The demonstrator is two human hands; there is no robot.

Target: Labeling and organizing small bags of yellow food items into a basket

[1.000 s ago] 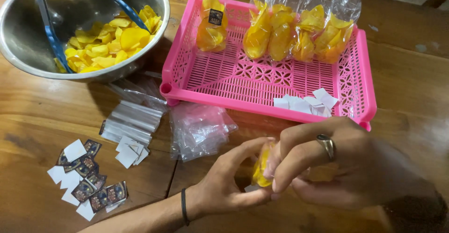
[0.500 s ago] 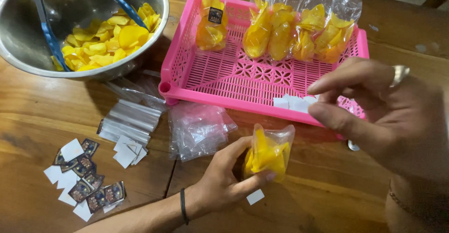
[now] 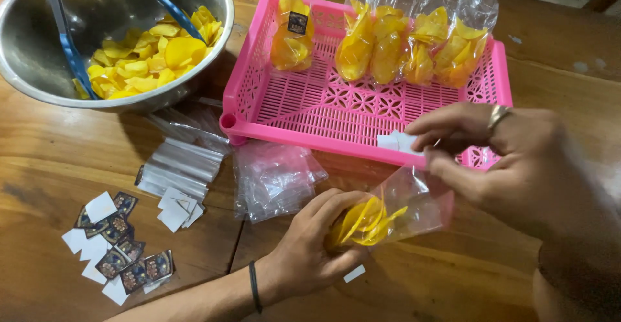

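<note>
A small clear bag of yellow chips (image 3: 381, 215) is held by the left hand (image 3: 317, 247), low over the wooden table (image 3: 453, 283). Its bottom is squeezed by the curled fingers. The open top of the bag is pinched by the right hand (image 3: 511, 160), thumb and fingers pressed together on the plastic. Just behind, a pink tray (image 3: 323, 112) is seen with filled bags (image 3: 388, 44) stood along its back. A metal bowl (image 3: 39, 79) of chips with blue tongs (image 3: 65, 37) is placed at the far left, and stickers (image 3: 119, 251) are scattered nearby.
</note>
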